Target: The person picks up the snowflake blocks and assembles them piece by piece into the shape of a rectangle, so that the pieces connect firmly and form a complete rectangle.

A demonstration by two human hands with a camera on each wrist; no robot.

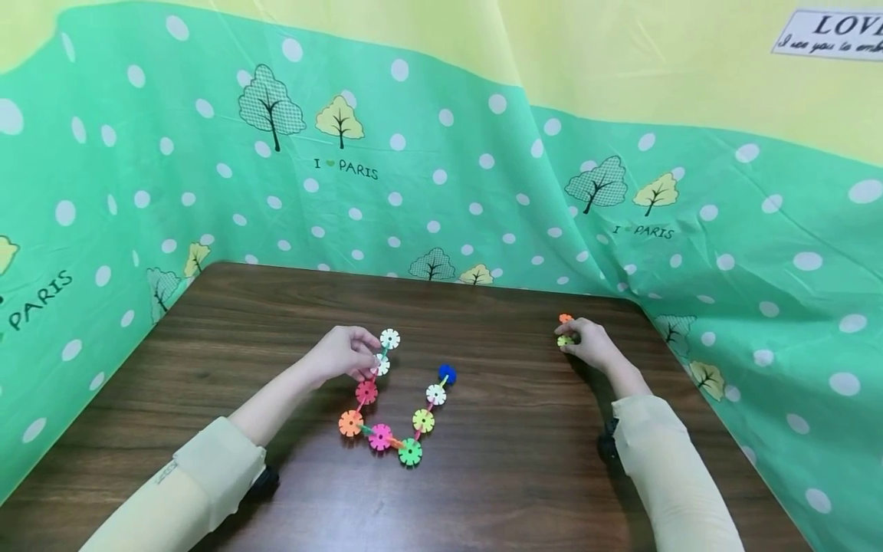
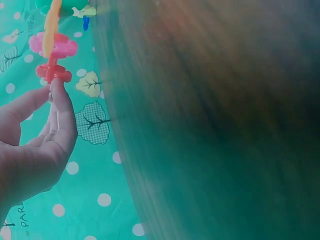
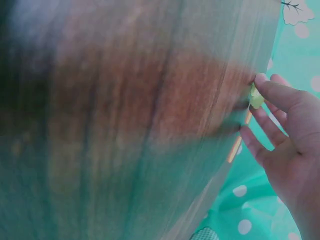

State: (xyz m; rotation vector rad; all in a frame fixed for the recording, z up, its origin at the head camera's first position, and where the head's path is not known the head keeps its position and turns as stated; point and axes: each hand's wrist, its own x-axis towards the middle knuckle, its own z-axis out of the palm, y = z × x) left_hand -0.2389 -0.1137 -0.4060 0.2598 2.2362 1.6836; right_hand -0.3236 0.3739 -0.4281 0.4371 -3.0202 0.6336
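A chain of notched plastic snowflake discs lies in a U shape on the table, with a red disc (image 1: 366,392), an orange disc (image 1: 350,423), a green disc (image 1: 410,452) and a blue disc (image 1: 447,374) among its links. At its left end, my left hand (image 1: 345,353) pinches a white disc (image 1: 382,364), just below the white end disc (image 1: 389,339). Far to the right, my right hand (image 1: 589,343) pinches a yellow-green disc (image 1: 564,341) between thumb and fingers. An orange disc (image 1: 566,318) lies just beyond it, partly behind the fingers.
The dark wooden table (image 1: 510,460) has a green polka-dot cloth (image 1: 441,184) hanging along its back and sides. Its right edge runs close by the right hand. Glare and blur cover much of the tabletop in both wrist views.
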